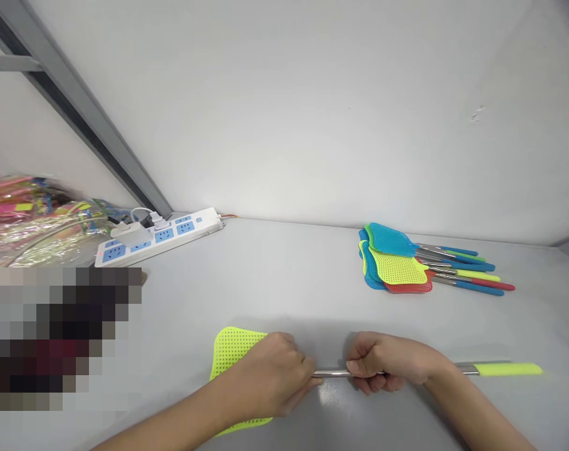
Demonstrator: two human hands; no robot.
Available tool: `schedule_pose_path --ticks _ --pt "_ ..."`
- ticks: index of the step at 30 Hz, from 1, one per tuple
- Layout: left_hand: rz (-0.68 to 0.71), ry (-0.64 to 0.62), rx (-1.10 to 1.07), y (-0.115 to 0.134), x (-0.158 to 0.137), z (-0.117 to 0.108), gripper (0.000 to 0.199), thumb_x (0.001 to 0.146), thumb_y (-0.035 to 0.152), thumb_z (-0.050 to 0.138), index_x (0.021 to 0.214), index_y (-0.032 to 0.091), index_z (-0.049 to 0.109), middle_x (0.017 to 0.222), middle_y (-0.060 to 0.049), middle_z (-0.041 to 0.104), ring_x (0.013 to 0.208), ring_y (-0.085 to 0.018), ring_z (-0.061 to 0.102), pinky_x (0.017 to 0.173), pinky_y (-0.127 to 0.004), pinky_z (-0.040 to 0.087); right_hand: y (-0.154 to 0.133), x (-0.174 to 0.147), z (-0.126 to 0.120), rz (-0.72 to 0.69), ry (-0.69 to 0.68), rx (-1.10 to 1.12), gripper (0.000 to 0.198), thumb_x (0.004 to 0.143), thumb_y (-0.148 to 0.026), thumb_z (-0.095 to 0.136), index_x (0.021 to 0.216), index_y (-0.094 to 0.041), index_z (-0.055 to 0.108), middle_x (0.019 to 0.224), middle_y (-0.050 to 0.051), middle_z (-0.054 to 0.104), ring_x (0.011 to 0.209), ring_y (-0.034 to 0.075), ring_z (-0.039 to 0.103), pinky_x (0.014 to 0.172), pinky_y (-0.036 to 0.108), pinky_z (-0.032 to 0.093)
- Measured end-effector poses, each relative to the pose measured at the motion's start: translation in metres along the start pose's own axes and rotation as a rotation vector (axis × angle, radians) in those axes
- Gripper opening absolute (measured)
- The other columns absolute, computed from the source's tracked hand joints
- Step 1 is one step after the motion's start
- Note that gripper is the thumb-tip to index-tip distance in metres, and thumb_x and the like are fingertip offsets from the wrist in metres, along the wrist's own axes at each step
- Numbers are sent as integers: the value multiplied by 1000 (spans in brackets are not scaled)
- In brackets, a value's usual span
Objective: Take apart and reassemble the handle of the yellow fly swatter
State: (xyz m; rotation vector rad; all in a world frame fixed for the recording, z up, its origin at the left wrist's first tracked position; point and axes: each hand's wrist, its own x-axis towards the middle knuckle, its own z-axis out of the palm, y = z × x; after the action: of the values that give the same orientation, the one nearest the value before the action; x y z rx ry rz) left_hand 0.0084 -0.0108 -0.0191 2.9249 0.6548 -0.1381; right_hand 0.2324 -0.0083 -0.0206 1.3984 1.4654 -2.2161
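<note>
A fly swatter (237,346) with a yellow-green perforated head, a silver metal rod and a yellow-green grip lies lengthwise across the front of the grey table. My left hand (282,376) is closed around the rod close to the head and covers part of the head and the joint behind it. Farther right along the same rod, my right hand (383,363) is closed with thumb and fingers wrapped round the metal. A short bare length of rod shows between the two hands. The grip end sticks out to the right beyond my right wrist.
Several fly swatters in blue, yellow, red and green lie in a pile (401,266) at the back right. A white power strip (172,235) with plugs stands back left, beside plastic-wrapped colourful goods (40,219). A pixelated patch hides the left edge. A white wall rises behind.
</note>
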Motion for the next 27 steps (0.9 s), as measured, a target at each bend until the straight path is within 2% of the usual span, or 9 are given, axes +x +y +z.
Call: schedule_pose_path --ticks 7,12,18,23,27 --pt "-4 7 -6 0 -1 -1 30 89 31 35 65 19 49 53 1 58 46 -16 50 47 -30 28 1 0 1 -24 -11 29 26 76 -32 49 60 -12 56 48 -4 41 35 3 26 31 16 15" --pt "-12 26 -52 -6 -2 -4 29 87 34 40 63 19 49 52 1 57 47 -15 50 50 -29 30 3 3 0 -69 -60 101 29 77 -35 49 63 -11 57 49 -5 41 33 2 25 30 16 13" --pt "-25 67 -114 -11 -3 -5 29 84 34 45 61 18 51 52 1 57 50 -15 51 54 -28 31 2 1 -2 -141 -62 64 33 81 -38 47 68 -10 60 48 -5 43 33 3 31 30 16 19" --pt "-20 134 -141 -16 -3 -8 31 85 34 45 59 17 49 50 2 56 46 -11 45 63 -29 31 -5 -7 -4 -214 -34 -40 36 83 -41 47 79 -9 63 49 -4 47 35 2 33 32 15 23" --pt "-51 134 -171 -19 -4 -13 30 82 33 49 56 17 49 48 3 52 45 -10 41 63 -29 29 -4 -6 -6 -226 -42 30 30 76 -37 58 94 -13 56 57 -3 57 34 3 34 32 15 23"
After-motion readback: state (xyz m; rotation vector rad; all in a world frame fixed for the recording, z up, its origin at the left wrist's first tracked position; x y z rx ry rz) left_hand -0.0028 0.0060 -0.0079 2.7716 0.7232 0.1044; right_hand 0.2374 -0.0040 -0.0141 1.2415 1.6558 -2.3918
